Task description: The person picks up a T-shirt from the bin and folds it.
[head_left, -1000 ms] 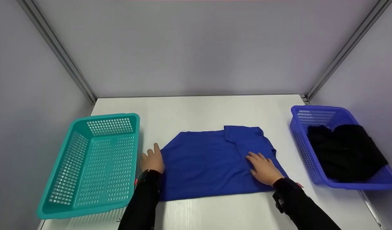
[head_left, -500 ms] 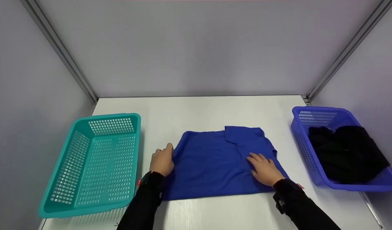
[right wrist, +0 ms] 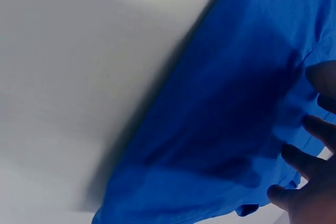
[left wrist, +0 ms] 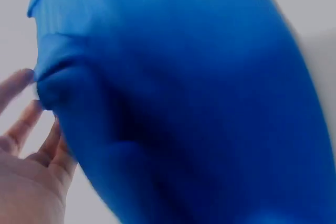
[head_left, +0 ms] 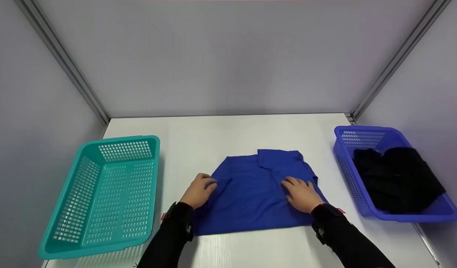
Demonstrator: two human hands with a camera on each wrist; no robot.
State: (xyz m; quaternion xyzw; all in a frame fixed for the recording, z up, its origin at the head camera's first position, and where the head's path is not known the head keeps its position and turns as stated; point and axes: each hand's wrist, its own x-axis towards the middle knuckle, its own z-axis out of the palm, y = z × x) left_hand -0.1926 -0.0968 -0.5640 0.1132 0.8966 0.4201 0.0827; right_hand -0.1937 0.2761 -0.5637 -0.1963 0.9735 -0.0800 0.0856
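Since the earlier frames your left hand (head_left: 198, 191) has travelled rightward, carrying the left edge of the blue shirt (head_left: 258, 193) inward, so the cloth now spans less width; your right hand (head_left: 301, 194) has stayed put on the fabric.

Left hand: fingers curl round the shirt's left edge, with a bunched ridge of cloth against the fingertips. In the left wrist view the fingers (left wrist: 23, 124) lie under and beside a rolled fold of the shirt (left wrist: 184, 103), touching it. The picture there is blurred.

Right hand: flat, fingers spread and relaxed, pressing the shirt down just right of its middle, below the collar. The right wrist view shows the fingers (right wrist: 310, 156) resting on the cloth (right wrist: 226, 129), with bare white table (right wrist: 79, 77) beyond the hem.

The shirt lies on the table (head_left: 221, 134) between your two hands, collar on the side away from you.

Further out: well to the left of your left hand sits a teal basket (head_left: 64, 208). Well to the right of your right hand sits a blue basket (head_left: 347, 167), holding black clothing (head_left: 398, 178) bunched inside it. Grey walls close the far side.
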